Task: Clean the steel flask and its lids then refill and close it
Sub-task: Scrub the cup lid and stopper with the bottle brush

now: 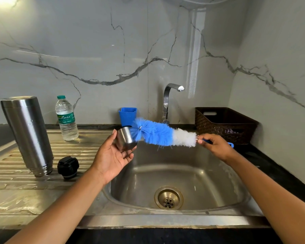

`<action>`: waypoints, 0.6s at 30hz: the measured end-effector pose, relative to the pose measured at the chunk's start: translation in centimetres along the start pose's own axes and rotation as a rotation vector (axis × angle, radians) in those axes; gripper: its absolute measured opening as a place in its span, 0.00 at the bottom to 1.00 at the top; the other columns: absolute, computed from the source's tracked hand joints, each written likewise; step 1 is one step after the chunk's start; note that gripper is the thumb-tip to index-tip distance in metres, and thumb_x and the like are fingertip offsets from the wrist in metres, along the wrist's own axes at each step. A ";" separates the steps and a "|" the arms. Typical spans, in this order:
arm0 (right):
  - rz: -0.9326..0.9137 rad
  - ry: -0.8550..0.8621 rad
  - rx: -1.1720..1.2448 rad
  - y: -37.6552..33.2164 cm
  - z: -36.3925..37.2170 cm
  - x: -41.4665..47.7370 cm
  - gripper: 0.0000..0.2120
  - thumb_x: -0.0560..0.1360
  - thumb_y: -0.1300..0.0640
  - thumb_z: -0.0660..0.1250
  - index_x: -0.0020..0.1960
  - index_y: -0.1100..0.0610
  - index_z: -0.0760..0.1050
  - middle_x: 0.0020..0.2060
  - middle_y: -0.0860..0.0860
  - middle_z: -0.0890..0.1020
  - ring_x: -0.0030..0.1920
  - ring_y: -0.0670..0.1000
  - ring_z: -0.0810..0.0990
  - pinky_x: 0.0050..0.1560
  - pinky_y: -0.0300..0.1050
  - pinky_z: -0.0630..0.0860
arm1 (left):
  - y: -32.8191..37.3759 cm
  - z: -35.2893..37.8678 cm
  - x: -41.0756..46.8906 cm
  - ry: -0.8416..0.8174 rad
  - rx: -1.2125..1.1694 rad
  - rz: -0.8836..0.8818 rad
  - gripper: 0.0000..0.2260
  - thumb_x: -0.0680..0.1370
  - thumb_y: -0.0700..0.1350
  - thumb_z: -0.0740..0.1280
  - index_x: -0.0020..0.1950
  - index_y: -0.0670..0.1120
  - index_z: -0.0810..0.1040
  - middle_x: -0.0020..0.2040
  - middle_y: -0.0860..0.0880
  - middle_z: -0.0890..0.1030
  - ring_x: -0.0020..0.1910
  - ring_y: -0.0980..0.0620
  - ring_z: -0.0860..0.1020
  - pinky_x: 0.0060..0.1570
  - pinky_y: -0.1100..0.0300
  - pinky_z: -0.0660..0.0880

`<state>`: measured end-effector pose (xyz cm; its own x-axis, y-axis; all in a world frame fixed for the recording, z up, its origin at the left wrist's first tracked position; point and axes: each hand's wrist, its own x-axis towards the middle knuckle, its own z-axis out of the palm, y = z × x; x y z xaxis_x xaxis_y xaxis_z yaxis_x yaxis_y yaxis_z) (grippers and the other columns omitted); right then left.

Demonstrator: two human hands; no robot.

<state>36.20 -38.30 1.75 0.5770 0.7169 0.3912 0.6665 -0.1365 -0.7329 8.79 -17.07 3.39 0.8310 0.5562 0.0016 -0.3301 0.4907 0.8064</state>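
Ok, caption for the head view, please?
Over the sink, left hand holds the steel cup lid, right hand a bottle brush at its mouth.

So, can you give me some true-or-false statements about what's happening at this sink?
The tall steel flask stands upside down on the ribbed steel draining board. True.
The left hand holds the black screw lid. False: it holds the small steel cup lid; the black one lies beside the flask.
The right hand pinches the blue-and-white bottle brush, its tip in the cup lid. True.
Water runs from the curved steel tap. False: no stream shows.
The clear plastic water bottle lies on its side. False: it stands upright.
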 end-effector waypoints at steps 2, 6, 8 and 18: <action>-0.047 -0.017 -0.057 -0.7 0.9 0.2 0.08 0.76 0.57 0.67 0.44 0.45 0.79 0.48 0.43 0.81 0.54 0.48 0.78 0.64 0.54 0.70 | 0.0 -0.1 0.0 0.013 -0.008 0.000 0.18 0.71 0.58 0.66 0.54 0.48 0.80 0.54 0.44 0.81 0.50 0.48 0.77 0.45 0.58 0.71; -0.010 -0.017 -0.074 -0.2 0.5 -0.1 0.11 0.76 0.57 0.67 0.43 0.41 0.79 0.47 0.40 0.81 0.54 0.47 0.78 0.66 0.58 0.68 | 0.3 -0.2 0.1 -0.008 0.000 0.008 0.18 0.60 0.59 0.77 0.43 0.50 0.85 0.52 0.44 0.82 0.48 0.49 0.79 0.44 0.59 0.72; 0.006 0.014 -0.118 0.6 -0.3 -0.2 0.12 0.75 0.54 0.67 0.41 0.36 0.79 0.46 0.38 0.81 0.54 0.46 0.78 0.66 0.61 0.65 | 0.3 -0.3 0.2 -0.010 0.022 0.026 0.20 0.60 0.59 0.77 0.47 0.50 0.83 0.50 0.45 0.83 0.48 0.49 0.80 0.45 0.58 0.71; -0.003 -0.004 -0.182 -1.2 -0.8 -0.2 0.09 0.77 0.54 0.65 0.43 0.41 0.77 0.43 0.38 0.80 0.50 0.45 0.78 0.56 0.45 0.69 | 0.8 -1.1 0.9 0.198 0.116 0.224 0.12 0.68 0.58 0.69 0.45 0.53 0.77 0.37 0.55 0.82 0.40 0.57 0.75 0.40 0.59 0.62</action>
<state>35.70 -38.82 2.99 0.5731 0.7204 0.3906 0.7430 -0.2557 -0.6185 8.76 -15.45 3.36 0.6363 0.7671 0.0813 -0.4329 0.2679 0.8608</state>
